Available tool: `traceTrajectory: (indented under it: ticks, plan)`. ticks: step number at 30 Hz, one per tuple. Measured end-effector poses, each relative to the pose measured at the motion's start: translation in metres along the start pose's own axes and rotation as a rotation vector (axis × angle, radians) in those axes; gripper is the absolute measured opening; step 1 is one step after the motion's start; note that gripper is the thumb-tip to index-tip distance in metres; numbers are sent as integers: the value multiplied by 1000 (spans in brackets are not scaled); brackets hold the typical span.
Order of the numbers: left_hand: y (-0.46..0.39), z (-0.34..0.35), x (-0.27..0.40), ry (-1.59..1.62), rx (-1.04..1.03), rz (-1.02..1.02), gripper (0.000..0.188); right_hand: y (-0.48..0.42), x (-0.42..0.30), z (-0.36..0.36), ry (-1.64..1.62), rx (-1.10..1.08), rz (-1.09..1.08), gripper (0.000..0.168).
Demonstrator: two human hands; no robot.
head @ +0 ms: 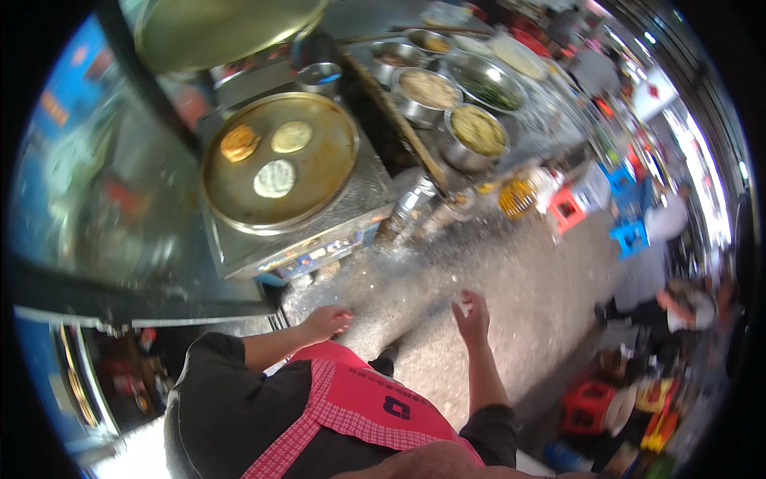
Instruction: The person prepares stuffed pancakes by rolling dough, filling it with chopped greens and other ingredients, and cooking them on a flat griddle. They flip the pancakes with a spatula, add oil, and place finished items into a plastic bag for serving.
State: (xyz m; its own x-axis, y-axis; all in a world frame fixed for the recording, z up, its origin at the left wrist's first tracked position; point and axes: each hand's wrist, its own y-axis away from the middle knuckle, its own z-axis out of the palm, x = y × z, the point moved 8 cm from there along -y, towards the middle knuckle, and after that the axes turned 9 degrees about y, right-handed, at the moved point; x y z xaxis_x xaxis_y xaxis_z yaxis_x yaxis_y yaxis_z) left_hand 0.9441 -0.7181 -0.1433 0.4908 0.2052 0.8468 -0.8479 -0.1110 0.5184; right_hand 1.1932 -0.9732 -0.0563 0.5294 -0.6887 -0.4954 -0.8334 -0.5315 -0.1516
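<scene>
My left hand (328,322) hangs in front of the red apron (383,404), with loosely curled fingers and nothing seen in it. Farther right, my right hand (473,317) is raised over the floor, empty, its thumb apart from the bent fingers. Ahead on the left is a round griddle (317,191), which neither hand touches. Three flat cakes lie on it: a browned one (240,143), a pale yellow one (292,137) and a whiter one (275,178) nearest me. A large round lid (227,33) stands raised behind the griddle.
Right of the griddle, a worktop holds a metal pot of tan filling (428,88), another of yellowish filling (477,132) and a bowl of greens (494,93). A yellow oil bottle (517,199) and a red stool (565,209) stand beyond. People (688,305) are at right.
</scene>
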Motion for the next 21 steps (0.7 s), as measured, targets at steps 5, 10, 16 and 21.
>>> traceTrajectory:
  ticks: [5,10,16,21]
  plan:
    - [69,-37,-50,174,396,-138,27,-181,-25,67,161,2,-243,58]
    - [94,-59,-68,165,511,-76,28,-276,-58,118,375,-81,-116,78]
    - [51,-154,60,-336,735,338,53,-296,-46,139,704,-239,102,84]
    - [-36,-253,132,-654,793,292,77,-284,-69,117,579,-288,202,63]
